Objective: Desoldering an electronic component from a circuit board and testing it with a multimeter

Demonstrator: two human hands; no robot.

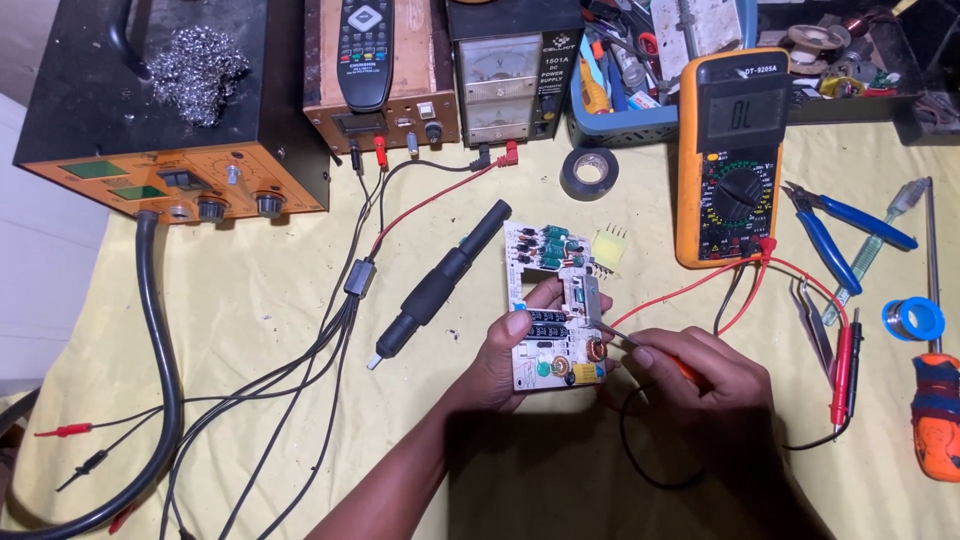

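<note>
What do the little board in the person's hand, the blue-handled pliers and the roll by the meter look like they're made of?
The circuit board, held in the left hand, looks like pale matte fibre laminate carrying metal and plastic parts. The pliers seem dull grey steel with glossy blue plastic or rubber grips. The black roll looks like smooth, slightly shiny vinyl tape, though that is a guess.

A: What sort of place is this looking like?

B: Electronics repair workshop, def. An orange-fronted black soldering station and a black bench power supply w/ analogue dials are sitting at the back of the yellow-covered bench.

A: Anything else pointing that way?

B: An orange digital multimeter, blue-handled pliers, a black tape roll and a blue solder spool are lying about.
</note>
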